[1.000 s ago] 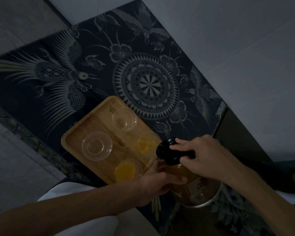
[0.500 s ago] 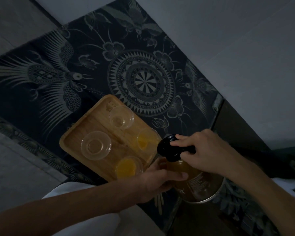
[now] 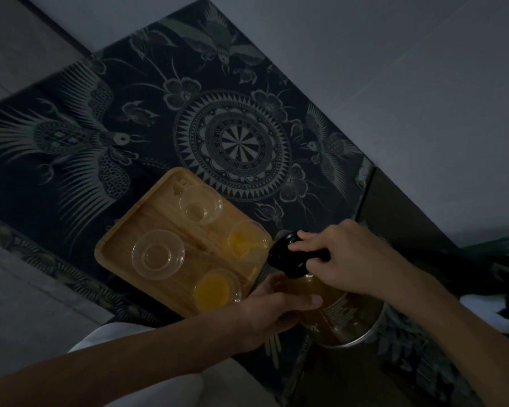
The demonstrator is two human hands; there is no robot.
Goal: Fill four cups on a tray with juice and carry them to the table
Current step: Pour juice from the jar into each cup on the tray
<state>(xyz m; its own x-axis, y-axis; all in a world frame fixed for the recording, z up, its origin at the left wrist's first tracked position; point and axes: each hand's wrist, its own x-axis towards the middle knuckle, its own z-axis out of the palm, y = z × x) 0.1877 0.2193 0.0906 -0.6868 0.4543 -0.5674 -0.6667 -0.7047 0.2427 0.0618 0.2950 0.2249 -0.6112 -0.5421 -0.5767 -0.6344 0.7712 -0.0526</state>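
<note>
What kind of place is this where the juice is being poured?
Probably a room in a home, dimly lit. A low surface is covered by a dark cloth printed with birds and a round medallion, a wooden tray of clear cups sits on it, and plain pale floor tiles surround it. I can't tell which room.

1. Wooden tray (image 3: 124, 245): one, rectangular, on the patterned cloth.
2. Clear cups: four, all on the tray.
   - With orange juice: two, the near cup (image 3: 215, 289) and the right cup (image 3: 246, 240).
   - Without visible juice: two, the far cup (image 3: 200, 202) and the left cup (image 3: 157, 254).
3. Juice jug (image 3: 335, 312): one, tilted, with amber-orange liquid inside.
4. Black lid (image 3: 288, 255): one, on the jug's top.
5. Hands: two, the left hand (image 3: 276, 312) and the right hand (image 3: 350, 259), both on the jug.
6. Patterned cloth (image 3: 100, 127): one, dark, with one central round medallion and several bird figures.
</note>
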